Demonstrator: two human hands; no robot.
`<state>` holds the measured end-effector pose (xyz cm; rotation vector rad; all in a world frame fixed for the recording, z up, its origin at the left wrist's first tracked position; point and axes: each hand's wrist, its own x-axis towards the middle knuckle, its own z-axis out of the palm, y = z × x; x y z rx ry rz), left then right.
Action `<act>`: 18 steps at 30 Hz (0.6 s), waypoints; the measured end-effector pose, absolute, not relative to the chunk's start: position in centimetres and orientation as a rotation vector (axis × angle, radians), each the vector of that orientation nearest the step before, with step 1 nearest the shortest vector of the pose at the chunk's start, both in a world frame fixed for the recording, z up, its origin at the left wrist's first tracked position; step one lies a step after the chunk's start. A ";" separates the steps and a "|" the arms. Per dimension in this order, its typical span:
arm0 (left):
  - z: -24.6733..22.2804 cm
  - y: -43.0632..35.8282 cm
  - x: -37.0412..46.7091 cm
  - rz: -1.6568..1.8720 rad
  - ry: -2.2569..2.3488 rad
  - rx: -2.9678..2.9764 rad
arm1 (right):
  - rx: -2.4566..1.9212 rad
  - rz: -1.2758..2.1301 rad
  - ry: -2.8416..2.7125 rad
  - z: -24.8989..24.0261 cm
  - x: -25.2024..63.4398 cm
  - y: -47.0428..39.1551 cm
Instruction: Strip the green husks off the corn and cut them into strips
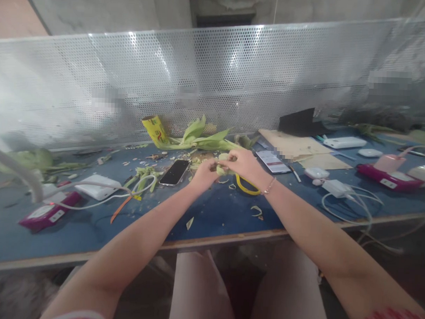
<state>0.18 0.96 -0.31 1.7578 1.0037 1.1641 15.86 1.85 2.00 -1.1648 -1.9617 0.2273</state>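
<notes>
Both hands meet over the middle of the blue table (210,220). My left hand (206,172) is closed with its fingertips on a small pale green plant piece (220,169). From the other side my right hand (241,161) pinches the same piece. Under my right wrist lies a yellow loop (247,186). Long green leafy stems (202,139) rest behind the hands, beside a yellow printed wrapper or cup (155,129). Pale scraps and peelings are strewn around the hands.
A dark-screened phone (175,172) lies left of the hands, a lit phone (272,161) to the right. Magenta power strips (389,177) with white cables sit at both sides. Brown paper (293,144) lies at the back right, before a perforated metal screen (215,80).
</notes>
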 end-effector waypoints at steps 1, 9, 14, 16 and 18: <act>-0.3 1.0 0.2 1.186 0.998 1.729 | -1.159 0.244 -1.940 2.0 15.9 1.8; 0.1 1.3 -0.1 1.258 1.079 1.468 | -0.832 1.023 -1.738 2.7 16.8 1.8; 0.2 1.2 -0.1 1.210 1.119 1.390 | -0.725 1.077 -1.940 3.0 17.3 1.5; 0.0 1.2 -0.1 1.178 1.109 1.335 | -0.720 0.899 -2.088 3.1 17.4 1.2; -0.1 1.3 -0.1 1.161 1.097 1.300 | -0.720 0.713 -2.203 3.1 17.6 1.1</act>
